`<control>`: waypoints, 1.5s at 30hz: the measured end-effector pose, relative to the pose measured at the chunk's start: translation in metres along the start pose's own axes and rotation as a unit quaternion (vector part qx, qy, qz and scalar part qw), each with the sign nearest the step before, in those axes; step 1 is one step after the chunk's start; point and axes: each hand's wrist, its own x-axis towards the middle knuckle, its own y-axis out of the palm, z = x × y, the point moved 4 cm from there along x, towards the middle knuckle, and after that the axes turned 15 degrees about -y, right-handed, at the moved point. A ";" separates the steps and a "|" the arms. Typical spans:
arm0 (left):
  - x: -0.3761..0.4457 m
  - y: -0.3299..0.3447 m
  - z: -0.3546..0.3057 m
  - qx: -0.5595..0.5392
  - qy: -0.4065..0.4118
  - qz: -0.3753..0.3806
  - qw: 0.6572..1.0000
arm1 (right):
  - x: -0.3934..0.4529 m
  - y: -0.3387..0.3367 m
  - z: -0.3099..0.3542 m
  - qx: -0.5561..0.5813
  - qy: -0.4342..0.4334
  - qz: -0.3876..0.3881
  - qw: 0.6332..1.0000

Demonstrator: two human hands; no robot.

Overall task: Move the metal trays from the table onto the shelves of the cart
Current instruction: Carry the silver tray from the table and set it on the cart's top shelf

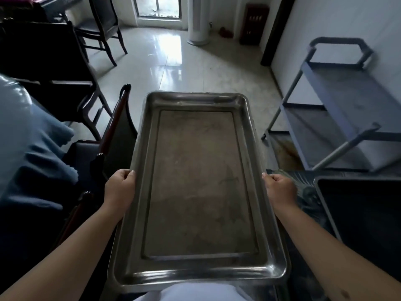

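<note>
From the head camera, the metal tray [198,187] is up in the air in front of the person, with the cart [338,105] off to the right. It looks hard, smooth and maybe slippery, so the long rims are the best place to hold. The left hand [120,187] is closed on the left rim. The right hand [280,189] is closed on the right rim.
</note>
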 end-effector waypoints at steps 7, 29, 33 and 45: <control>0.119 0.068 -0.095 0.014 0.035 0.011 0.999 | 0.113 0.025 0.008 -0.005 0.015 -0.037 0.999; 0.352 0.391 -0.477 0.206 0.226 0.180 0.935 | 0.404 -0.007 -0.037 -0.049 0.176 -0.305 0.935; 0.351 0.482 -0.527 0.238 0.254 0.201 0.916 | 0.450 -0.041 -0.071 -0.058 0.211 -0.334 0.917; 0.322 0.719 -0.633 0.291 0.296 0.344 0.842 | 0.508 -0.126 -0.145 -0.052 0.322 -0.429 0.842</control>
